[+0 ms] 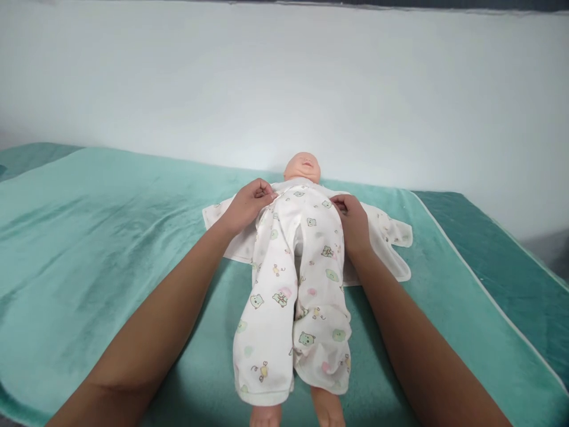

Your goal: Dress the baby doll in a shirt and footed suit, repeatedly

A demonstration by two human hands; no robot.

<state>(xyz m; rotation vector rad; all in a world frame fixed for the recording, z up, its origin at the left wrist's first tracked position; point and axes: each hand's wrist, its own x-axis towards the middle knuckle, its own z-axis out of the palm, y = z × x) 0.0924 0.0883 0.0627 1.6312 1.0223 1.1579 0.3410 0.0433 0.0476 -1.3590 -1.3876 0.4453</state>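
Note:
A baby doll [303,166] lies on its back, its head at the far side and its feet toward me. Printed white baby pants [275,296] cover its legs, and the bare feet stick out below the cuffs. Under the doll a matching baby shirt [386,252] is spread out, its sleeves to both sides. My left hand [252,203] pinches the pants' waistband at the left. On the right side, my right hand [352,222] has its fingers curled at the waistband's edge, the fingertips partly hidden by the cloth.
A teal blanket [111,237] with soft wrinkles lies beneath everything. At the right its pale edge borders a darker teal surface [498,255]. A white wall [284,89] rises right behind the doll's head.

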